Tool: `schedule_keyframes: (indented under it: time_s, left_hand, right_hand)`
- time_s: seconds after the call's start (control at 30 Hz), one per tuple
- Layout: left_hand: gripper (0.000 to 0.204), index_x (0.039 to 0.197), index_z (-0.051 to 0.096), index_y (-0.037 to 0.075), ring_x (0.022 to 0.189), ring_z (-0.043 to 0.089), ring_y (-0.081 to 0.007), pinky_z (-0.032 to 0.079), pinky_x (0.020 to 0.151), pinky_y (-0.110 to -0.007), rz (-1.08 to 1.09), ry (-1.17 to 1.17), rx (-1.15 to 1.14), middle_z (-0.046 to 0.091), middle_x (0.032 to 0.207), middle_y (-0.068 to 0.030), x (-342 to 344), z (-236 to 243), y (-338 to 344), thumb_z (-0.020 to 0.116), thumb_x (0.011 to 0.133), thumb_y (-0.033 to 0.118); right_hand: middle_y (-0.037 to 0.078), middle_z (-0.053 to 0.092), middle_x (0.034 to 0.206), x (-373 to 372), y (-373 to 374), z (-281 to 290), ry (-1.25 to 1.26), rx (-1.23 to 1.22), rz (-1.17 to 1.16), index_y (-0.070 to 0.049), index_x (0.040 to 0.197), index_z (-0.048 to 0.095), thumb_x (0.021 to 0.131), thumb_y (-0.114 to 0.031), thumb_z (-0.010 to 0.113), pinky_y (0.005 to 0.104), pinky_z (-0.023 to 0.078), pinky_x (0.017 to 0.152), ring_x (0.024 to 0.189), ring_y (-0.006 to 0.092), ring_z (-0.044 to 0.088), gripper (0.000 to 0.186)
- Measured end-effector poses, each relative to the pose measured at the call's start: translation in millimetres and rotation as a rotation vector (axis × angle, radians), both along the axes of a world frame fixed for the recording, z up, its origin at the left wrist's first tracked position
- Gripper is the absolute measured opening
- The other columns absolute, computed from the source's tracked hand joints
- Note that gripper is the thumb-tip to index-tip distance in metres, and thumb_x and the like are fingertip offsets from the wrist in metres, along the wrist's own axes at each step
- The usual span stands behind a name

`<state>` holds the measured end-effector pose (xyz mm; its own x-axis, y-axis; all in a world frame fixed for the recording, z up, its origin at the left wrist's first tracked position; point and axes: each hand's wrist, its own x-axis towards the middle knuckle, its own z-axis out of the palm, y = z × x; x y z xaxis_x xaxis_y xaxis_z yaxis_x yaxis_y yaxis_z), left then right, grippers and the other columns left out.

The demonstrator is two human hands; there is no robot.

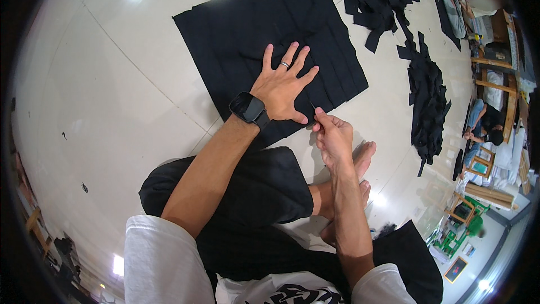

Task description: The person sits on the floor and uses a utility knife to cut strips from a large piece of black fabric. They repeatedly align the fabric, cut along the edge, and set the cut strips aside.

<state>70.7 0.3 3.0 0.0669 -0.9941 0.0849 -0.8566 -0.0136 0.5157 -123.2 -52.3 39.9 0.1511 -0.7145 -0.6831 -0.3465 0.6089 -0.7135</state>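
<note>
My left hand (pixel 284 84), with a ring and a black watch on the wrist, lies spread with fingers apart on a large black fabric piece (pixel 212 39) made of overlapping layers or strips. My right hand (pixel 333 135) is closed in a pinch at the fabric's near right edge, just right of my left thumb. A thin dark item shows at its fingertips, too small to make out.
I sit on a pale tiled floor (pixel 101 107), legs (pixel 219 180) folded, bare feet right. Loose black strips (pixel 427 107) lie in piles beyond the fabric. At the right are another person (pixel 489 124), wooden frames (pixel 495 84) and green furniture (pixel 461 225).
</note>
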Motion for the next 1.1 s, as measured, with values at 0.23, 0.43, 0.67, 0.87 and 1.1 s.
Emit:
schedule_keyframes:
  time_s: [0.23, 0.43, 0.67, 0.87, 1.1]
  left_hand:
    - [0.104, 0.156, 0.048, 0.015, 0.159, 0.016, -0.0391, 0.008, 0.121, -0.073, 0.010, -0.011, 0.026, 0.023, 0.170, -0.0221, -0.9, 0.4, 0.0, 0.085, 0.070, 0.061]
    - [0.110, 0.159, 0.042, 0.018, 0.160, 0.009, -0.0396, 0.004, 0.119, -0.076, -0.017, -0.009, 0.109, 0.015, 0.172, -0.0207, 1.0, 4.5, -1.7, 0.085, 0.069, 0.065]
    - [0.099, 0.159, 0.042, 0.018, 0.160, 0.010, -0.0382, 0.005, 0.120, -0.075, -0.011, -0.007, 0.098, 0.016, 0.172, -0.0204, 0.5, 1.3, -1.2, 0.082, 0.078, 0.059]
    - [0.087, 0.159, 0.043, 0.018, 0.160, 0.011, -0.0372, 0.006, 0.120, -0.074, -0.006, -0.010, 0.113, 0.017, 0.172, -0.0196, 1.3, 1.2, -2.3, 0.078, 0.086, 0.051]
    - [0.089, 0.158, 0.044, 0.017, 0.160, 0.011, -0.0367, 0.007, 0.120, -0.074, -0.006, -0.001, 0.117, 0.018, 0.172, -0.0195, 0.8, 2.7, -3.1, 0.080, 0.084, 0.050]
  right_hand:
    - [0.007, 0.064, 0.070, 0.3, -0.2, 12.7, 0.023, 0.048, 0.005, 0.001, 0.090, 0.064, 0.100, -0.023, 0.073, 0.0205, 0.021, 0.036, 0.042, 0.0036, 0.037, 0.027]
    - [0.008, 0.066, 0.071, 10.3, -2.1, 6.4, 0.012, 0.010, -0.005, 0.001, 0.087, 0.065, 0.098, -0.022, 0.075, 0.0209, 0.022, 0.036, 0.041, 0.0039, 0.036, 0.027]
    - [0.007, 0.064, 0.068, 14.0, -0.8, 9.7, 0.043, -0.011, -0.009, -0.001, 0.082, 0.065, 0.098, -0.023, 0.075, 0.0214, 0.023, 0.036, 0.041, 0.0042, 0.036, 0.029]
    - [0.007, 0.064, 0.069, 2.4, 1.2, 5.6, 0.054, -0.036, 0.025, -0.001, 0.082, 0.065, 0.098, -0.023, 0.076, 0.0211, 0.024, 0.036, 0.042, 0.0042, 0.037, 0.030]
    - [0.006, 0.064, 0.072, 16.6, -2.6, 0.1, -0.015, -0.046, 0.000, 0.000, 0.089, 0.067, 0.098, -0.025, 0.076, 0.0205, 0.027, 0.038, 0.044, 0.0045, 0.040, 0.028]
